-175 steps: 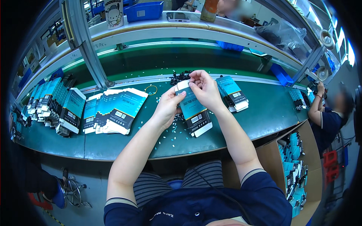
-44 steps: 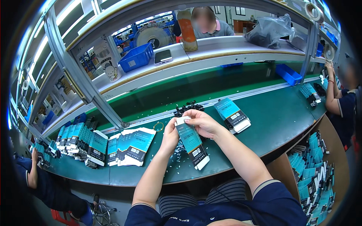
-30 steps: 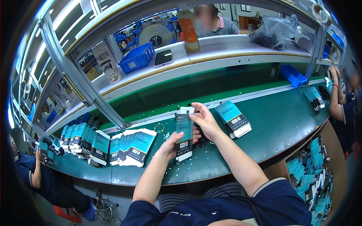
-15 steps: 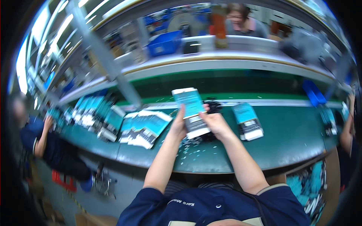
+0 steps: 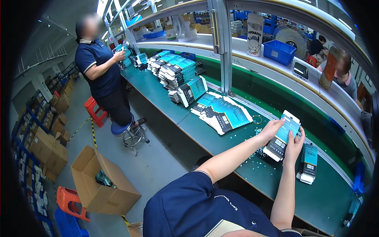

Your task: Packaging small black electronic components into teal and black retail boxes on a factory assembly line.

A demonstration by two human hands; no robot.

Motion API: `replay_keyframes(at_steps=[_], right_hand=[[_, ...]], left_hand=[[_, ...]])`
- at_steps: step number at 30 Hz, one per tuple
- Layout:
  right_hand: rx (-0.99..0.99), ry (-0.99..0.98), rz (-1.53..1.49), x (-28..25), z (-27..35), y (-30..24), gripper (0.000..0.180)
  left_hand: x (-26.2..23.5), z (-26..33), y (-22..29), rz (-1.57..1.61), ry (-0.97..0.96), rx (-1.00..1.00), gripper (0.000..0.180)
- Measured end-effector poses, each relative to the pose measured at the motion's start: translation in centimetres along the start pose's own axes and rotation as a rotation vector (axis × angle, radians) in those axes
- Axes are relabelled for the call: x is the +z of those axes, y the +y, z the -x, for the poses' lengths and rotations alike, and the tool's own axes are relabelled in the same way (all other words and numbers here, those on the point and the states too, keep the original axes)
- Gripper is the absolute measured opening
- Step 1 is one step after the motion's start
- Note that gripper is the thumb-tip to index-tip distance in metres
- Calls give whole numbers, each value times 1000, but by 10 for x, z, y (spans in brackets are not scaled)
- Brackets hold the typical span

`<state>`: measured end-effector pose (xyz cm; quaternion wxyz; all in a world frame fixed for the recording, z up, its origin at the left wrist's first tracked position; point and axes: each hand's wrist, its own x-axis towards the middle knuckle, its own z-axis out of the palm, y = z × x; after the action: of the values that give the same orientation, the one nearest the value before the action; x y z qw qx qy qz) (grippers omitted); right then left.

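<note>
I am watching the view swing hard to the left compared with half a second ago: the head is turning, and the long green worktop (image 5: 166, 98) is now running away diagonally instead of lying square below me. The flat teal-and-black package (image 5: 282, 136) is staying up off the worktop the whole time, just left of the second package (image 5: 308, 162) that is lying flat on the green surface.

Both hands are keeping hold of it. The left hand (image 5: 271, 128) is gripping its left edge, fingers closed on the card, and the right hand (image 5: 294, 143) is pinching its lower right edge (thumb on the face, as far as I can tell). So the grip on each side is clamped on the package, not loose.

Left of the held package, a fanned pile of similar packages (image 5: 222, 113) is lying on the worktop, with small pale bits (image 5: 258, 152) scattered between. Further left along the worktop a standing person (image 5: 102, 75) is handling a package too.

Judging by this, the handling of the package is carrying on; only the gaze is shifting.
</note>
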<state>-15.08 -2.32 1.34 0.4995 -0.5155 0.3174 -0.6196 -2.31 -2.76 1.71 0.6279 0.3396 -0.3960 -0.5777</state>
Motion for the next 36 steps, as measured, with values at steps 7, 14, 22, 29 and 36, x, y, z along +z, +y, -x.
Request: replay_keyframes(at_steps=[7,14,22,29,36], right_hand=[[25,-48,45,3,0,-18,43],[-20,118,266,-28,-18,19,21],[39,165,27,-9,-9,11,25],[-37,152,117,-17,-5,17,19],[-24,153,-22,-20,-8,20,9]], left_hand=[[16,9,-4,-25,58,264,29],[17,10,-22,-424,83,352,17],[10,4,-31,-246,153,430,12],[10,7,-30,-248,139,361,12],[8,5,-40,-249,219,373,12]])
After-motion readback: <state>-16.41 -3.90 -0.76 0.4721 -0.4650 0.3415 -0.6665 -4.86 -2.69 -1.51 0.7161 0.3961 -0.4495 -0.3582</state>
